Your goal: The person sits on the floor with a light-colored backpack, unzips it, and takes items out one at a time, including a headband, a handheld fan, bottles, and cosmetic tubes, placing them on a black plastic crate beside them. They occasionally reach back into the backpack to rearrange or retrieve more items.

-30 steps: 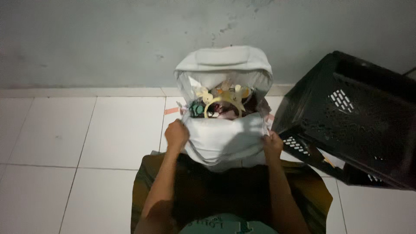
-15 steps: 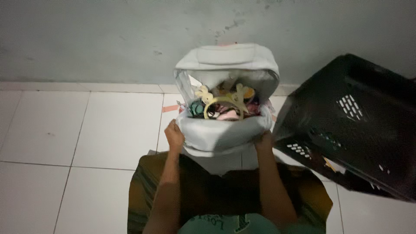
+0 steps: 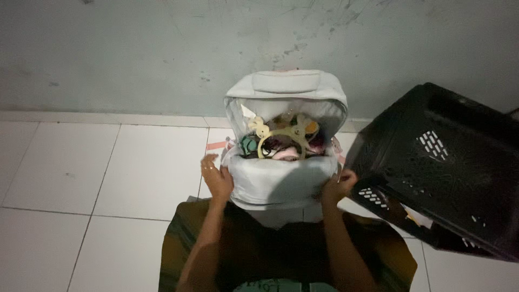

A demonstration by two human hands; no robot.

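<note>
Two hands steady a pale grey backpack (image 3: 284, 181) that stands upright at the centre of the frame, propped against the grey wall (image 3: 135, 48) with its top flap thrown back. The left hand (image 3: 218, 178) lies flat and open-fingered against the bag's left flank, while the right hand (image 3: 339, 186) curls around the lower right corner, gripping the fabric. The bag's mouth is crammed full: a yellow headband with small plush figures (image 3: 284, 135) arches above a heap of dark and pink odds and ends, with a teal piece at the left. That overfilled mouth looks like the main hazard; if either hand tips or squeezes the soft body, the headband could well pop out onto the white tiled floor (image 3: 108, 178). Just beside the bag, right of centre, a black slotted plastic crate (image 3: 448, 167) sits tilted, and a nudge from the right elbow might shift it.
</note>
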